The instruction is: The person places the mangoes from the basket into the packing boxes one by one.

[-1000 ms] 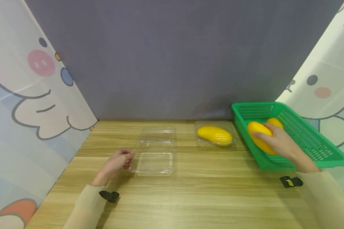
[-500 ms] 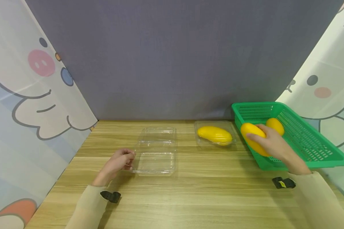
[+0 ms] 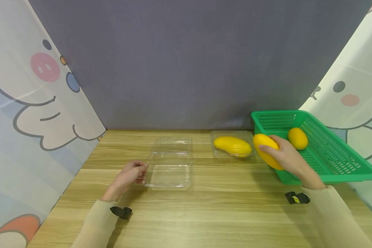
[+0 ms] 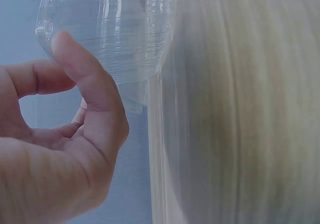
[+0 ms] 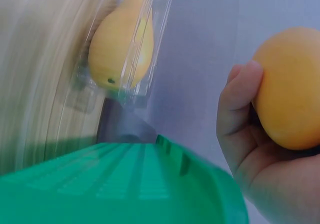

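Two tan sleeves (image 3: 96, 224) are nearest to us, with a black strap (image 3: 121, 212) by each wrist. Our left grip (image 3: 131, 175) has bent fingers, and one fingertip is at the left edge of an open clear box (image 3: 168, 185); we cannot tell if it pinches that edge. The box sits on the wooden surface (image 3: 210, 210), its two halves one behind the other. Our right grip (image 3: 286, 155) has its thumb and fingers curled round a big yellow fruit (image 3: 263, 148) and holds it up in the air by the left side of a green basket (image 3: 331, 146). Inside the basket we see another yellow fruit (image 3: 297, 138). Just left of the basket, a second clear box (image 3: 232, 132) has a long yellow fruit (image 3: 232, 146) in it. At the back we see a grey wall (image 3: 186, 69).
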`<move>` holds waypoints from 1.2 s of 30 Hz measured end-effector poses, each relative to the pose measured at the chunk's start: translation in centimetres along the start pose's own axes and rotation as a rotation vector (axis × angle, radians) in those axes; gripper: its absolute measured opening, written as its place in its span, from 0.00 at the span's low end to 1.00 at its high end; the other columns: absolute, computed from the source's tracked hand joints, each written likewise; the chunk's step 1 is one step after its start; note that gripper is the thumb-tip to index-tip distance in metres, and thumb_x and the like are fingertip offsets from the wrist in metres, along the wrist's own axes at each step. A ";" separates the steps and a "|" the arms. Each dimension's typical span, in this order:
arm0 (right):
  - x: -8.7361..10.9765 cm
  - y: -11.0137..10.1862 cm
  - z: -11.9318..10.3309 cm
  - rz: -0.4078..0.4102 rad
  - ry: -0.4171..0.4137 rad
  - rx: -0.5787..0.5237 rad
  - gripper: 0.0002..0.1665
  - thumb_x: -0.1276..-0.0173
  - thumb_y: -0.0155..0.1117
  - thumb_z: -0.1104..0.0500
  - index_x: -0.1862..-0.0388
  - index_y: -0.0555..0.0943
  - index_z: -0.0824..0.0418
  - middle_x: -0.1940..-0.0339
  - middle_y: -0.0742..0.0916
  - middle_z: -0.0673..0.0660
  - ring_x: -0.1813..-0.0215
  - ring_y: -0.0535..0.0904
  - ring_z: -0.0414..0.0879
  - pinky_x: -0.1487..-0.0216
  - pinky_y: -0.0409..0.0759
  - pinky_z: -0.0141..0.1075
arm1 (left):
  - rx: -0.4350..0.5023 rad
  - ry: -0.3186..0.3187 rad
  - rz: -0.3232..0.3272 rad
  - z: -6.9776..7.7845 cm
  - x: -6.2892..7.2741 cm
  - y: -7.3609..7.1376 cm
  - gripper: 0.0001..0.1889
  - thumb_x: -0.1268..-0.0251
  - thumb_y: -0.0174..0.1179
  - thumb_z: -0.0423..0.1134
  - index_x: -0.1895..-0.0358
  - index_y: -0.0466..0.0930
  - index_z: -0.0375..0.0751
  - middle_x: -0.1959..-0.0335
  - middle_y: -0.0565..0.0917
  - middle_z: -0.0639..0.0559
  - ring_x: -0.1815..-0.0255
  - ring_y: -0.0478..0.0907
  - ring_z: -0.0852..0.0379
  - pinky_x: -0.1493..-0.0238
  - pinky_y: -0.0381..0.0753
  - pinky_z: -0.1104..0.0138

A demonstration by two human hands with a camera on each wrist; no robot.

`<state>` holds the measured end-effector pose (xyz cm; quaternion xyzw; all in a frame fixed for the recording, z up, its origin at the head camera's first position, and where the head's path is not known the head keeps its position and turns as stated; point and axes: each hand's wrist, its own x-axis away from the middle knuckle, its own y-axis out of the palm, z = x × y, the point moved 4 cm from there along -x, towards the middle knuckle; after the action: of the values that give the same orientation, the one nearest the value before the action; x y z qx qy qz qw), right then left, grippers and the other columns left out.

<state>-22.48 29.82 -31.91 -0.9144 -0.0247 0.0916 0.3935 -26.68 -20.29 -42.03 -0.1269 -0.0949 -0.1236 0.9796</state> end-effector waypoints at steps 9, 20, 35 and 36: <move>-0.5 1.2 -1.0 -0.002 -0.025 -0.012 0.25 0.22 0.55 0.46 0.44 0.74 0.67 0.67 0.79 0.59 0.73 0.75 0.49 0.75 0.77 0.39 | 0.020 0.018 -0.024 0.0 0.0 0.1 0.17 0.23 0.48 0.32 0.41 0.66 0.20 0.66 0.72 0.45 0.70 0.73 0.54 0.69 0.83 0.66; -1.3 3.0 -2.0 0.024 -0.045 -0.009 0.29 0.23 0.57 0.44 0.41 0.75 0.68 0.67 0.81 0.59 0.70 0.75 0.50 0.69 0.77 0.39 | 0.042 0.015 -0.022 0.3 0.1 0.5 0.17 0.22 0.49 0.33 0.40 0.64 0.21 0.64 0.72 0.45 0.69 0.72 0.55 0.70 0.82 0.67; -2.0 4.5 -3.2 0.039 -0.063 -0.056 0.29 0.24 0.57 0.45 0.38 0.75 0.66 0.61 0.83 0.59 0.66 0.76 0.49 0.63 0.76 0.40 | 0.048 0.022 -0.029 0.2 0.0 0.9 0.16 0.22 0.47 0.32 0.42 0.65 0.21 0.66 0.71 0.47 0.70 0.71 0.55 0.71 0.82 0.68; -2.0 4.6 -3.3 0.033 -0.063 -0.063 0.29 0.24 0.57 0.45 0.37 0.75 0.66 0.60 0.83 0.59 0.66 0.76 0.49 0.63 0.76 0.40 | 0.050 0.021 -0.029 0.2 -0.1 1.0 0.15 0.22 0.47 0.32 0.42 0.65 0.21 0.66 0.70 0.47 0.70 0.71 0.55 0.71 0.81 0.68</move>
<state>-23.92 24.05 -32.75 -0.9234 -0.0247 0.1263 0.3617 -26.51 -19.33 -42.11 -0.0995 -0.0893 -0.1366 0.9816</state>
